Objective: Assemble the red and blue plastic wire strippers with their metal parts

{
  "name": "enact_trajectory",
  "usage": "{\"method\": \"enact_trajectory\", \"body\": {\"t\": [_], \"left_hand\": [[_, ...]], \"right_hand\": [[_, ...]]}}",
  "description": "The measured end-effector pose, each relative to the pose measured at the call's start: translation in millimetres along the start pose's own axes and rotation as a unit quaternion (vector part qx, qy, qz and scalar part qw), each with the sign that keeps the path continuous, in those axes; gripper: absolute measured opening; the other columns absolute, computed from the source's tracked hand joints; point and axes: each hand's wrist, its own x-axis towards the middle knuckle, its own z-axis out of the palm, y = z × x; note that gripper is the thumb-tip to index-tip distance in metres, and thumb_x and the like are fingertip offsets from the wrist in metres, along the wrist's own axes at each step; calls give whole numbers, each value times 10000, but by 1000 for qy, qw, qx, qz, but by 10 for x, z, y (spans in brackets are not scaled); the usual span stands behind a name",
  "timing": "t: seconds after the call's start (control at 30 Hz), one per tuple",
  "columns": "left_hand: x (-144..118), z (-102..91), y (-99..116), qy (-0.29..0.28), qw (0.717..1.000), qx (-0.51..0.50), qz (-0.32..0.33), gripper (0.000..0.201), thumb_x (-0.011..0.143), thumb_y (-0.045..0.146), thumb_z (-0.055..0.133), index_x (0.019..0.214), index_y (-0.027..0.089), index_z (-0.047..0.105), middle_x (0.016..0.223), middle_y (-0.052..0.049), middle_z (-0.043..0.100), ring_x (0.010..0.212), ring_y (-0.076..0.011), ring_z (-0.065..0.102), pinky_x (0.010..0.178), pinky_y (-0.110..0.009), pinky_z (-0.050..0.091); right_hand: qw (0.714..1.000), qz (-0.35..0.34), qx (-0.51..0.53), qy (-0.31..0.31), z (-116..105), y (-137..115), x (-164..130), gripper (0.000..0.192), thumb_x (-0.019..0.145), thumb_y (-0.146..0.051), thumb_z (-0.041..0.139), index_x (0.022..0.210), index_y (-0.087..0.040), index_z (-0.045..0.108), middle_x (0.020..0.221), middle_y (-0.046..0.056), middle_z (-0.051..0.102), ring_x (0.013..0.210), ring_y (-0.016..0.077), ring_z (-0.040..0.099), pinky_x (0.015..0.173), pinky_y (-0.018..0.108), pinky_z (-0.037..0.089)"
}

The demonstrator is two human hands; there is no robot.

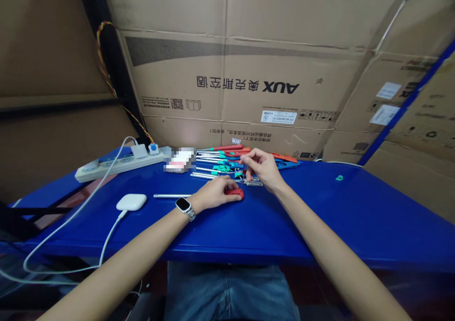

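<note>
My left hand is closed around the red handle of a long-necked lighter, pressing it flat on the blue table. The lighter's silver tube points out to the left. Just above the handle's right end, my right hand pinches something thin and upright with a bit of red on it; its kind is too small to make out. Its lower tip comes down near the red handle. Behind both hands lies a pile of similar lighters with red, orange and blue handles and green parts.
A white power strip with plugs stands at the back left. Near it lie a partly blurred phone-like object and a white earbud case on a cable. A small green piece lies right. Cardboard walls the back.
</note>
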Motion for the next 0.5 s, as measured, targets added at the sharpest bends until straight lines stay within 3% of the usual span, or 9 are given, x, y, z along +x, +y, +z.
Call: {"method": "enact_trajectory", "body": {"t": [0.23,0.33,0.5], "left_hand": [[-4,-7,12,1,1000,0,-1,420,854,577,604,953,184,713,872,-42,667,756,-179,570,661,-274,406],[0,-3,2,2,1000,2,0,404,852,566,610,957,189,711,872,-37,666,763,-176,569,681,-273,412],[-4,12,-7,9,1000,17,2,384,849,547,626,966,190,705,897,-40,663,790,-183,575,691,-271,416]], "right_hand": [[1000,13,4,21,64,26,-5,519,678,-538,785,714,-218,378,673,-8,709,293,92,528,265,182,345],[1000,12,1,18,61,29,-50,451,748,-573,713,795,-206,456,672,-34,676,312,89,546,289,178,367],[999,2,-5,-45,9,19,-103,436,818,-592,622,929,-172,596,824,5,673,409,79,606,401,201,467]]}}
